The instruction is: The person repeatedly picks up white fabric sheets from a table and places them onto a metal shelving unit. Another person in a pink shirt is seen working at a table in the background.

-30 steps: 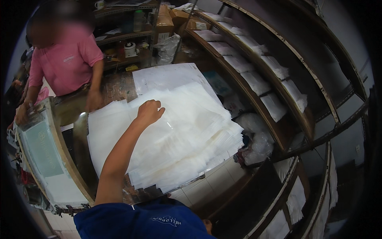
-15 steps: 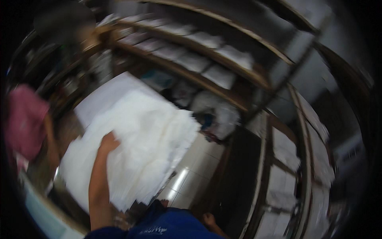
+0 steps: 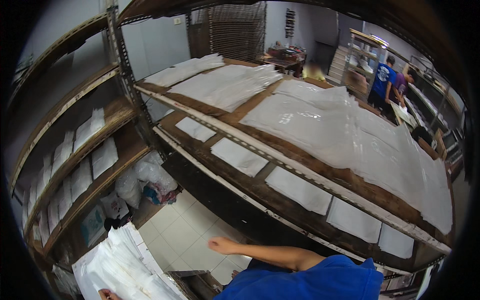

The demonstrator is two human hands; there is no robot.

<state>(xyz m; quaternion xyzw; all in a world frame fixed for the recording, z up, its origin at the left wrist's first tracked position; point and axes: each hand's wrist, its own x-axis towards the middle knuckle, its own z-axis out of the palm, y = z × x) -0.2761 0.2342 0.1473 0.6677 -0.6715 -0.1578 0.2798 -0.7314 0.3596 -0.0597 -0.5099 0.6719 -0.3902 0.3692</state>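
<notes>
A stack of white sheets [image 3: 122, 262] with fanned, uneven edges lies at the lower left. My left hand [image 3: 108, 295] rests on it, largely cut off by the lower edge; the visible fingers lie on the sheets, seemingly with nothing gripped. My right arm reaches across to the left in front of my blue shirt. At its end, my right hand [image 3: 221, 245] hangs over the tiled floor with its fingers curled in and nothing seen in them. It is apart from both the stack and the shelves.
A metal-framed rack [image 3: 295, 150] ahead bears white plastic packs [image 3: 305, 117], with more packs on the shelf below. Wooden shelves [image 3: 127, 107] at left hold further packs. Clear plastic bags [image 3: 145, 177] sit on the floor. Several people [image 3: 382, 80] are at the far right.
My view has swung to the right, so the stack now sits at the lower left and the rack fills the middle. My right hand has risen into fuller view, away from my body.
</notes>
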